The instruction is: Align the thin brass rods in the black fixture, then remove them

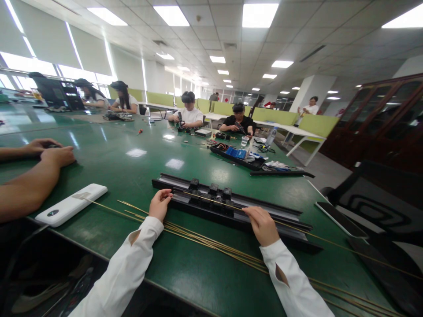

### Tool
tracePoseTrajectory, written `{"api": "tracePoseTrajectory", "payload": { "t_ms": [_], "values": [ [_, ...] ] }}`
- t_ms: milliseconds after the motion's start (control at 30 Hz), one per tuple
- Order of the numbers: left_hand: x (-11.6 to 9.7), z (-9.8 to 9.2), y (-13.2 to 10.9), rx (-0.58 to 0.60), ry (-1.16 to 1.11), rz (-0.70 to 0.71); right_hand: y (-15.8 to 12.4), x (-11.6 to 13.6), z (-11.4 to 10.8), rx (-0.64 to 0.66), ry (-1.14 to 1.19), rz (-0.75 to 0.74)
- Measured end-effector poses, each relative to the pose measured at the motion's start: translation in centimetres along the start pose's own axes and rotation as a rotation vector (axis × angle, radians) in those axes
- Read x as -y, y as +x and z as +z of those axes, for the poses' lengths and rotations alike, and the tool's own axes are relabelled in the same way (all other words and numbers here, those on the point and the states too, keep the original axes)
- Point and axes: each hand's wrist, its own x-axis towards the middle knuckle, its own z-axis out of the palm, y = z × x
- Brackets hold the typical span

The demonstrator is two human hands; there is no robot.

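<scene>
A thin brass-coloured rod (208, 199) runs above a long black rail assembly (205, 211) that carries several small black blocks (213, 189). My left hand (160, 204) pinches the rod near its left end, beside the rail's near side. Farther right, my right hand (261, 223) has its fingers closed on the same rod, which continues past it toward the right edge. Between my forearms and the rail, several more thin rods (205, 241) lie loosely bundled on the green table (185, 273), some passing under my right sleeve.
A white power bank (71, 204) lies at the left, near another person's hands (53, 152). Beyond the rail are a black tray (238, 156) and a bottle (271, 135). A phone (342, 219) and a black chair (383, 202) are at the right. People sit across the table.
</scene>
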Motion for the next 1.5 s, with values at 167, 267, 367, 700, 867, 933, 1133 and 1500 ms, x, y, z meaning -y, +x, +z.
{"api": "tracePoseTrajectory", "payload": {
  "t_ms": [167, 267, 367, 700, 867, 933, 1133, 1500],
  "values": [
    [0.08, -0.01, 0.10, -0.005, -0.001, 0.001, 0.11, 0.00, -0.03, 0.011, 0.001, 0.000],
    [0.10, -0.01, 0.14, -0.003, -0.005, 0.000, 0.12, -0.02, -0.06, 0.009, 0.000, -0.002],
    [0.00, 0.02, 0.08, 0.001, -0.009, -0.009, 0.13, -0.05, -0.11, 0.002, 0.001, -0.004],
    [-0.22, 0.01, -0.04, 0.005, -0.012, -0.011, 0.19, 0.00, -0.28, 0.004, 0.002, -0.003],
    [-0.22, -0.05, -0.01, 0.010, 0.002, -0.004, 0.12, -0.07, -0.39, 0.012, 0.001, 0.001],
    [-0.25, -0.06, 0.00, 0.010, 0.004, -0.005, 0.11, -0.12, -0.42, 0.014, 0.005, 0.005],
    [-0.42, 0.01, -0.10, 0.001, -0.011, -0.007, 0.12, -0.24, -0.42, 0.020, 0.023, 0.008],
    [-0.63, 0.04, -0.20, -0.002, -0.002, -0.016, 0.14, -0.23, -0.71, 0.022, 0.033, 0.019]
  ]
}}
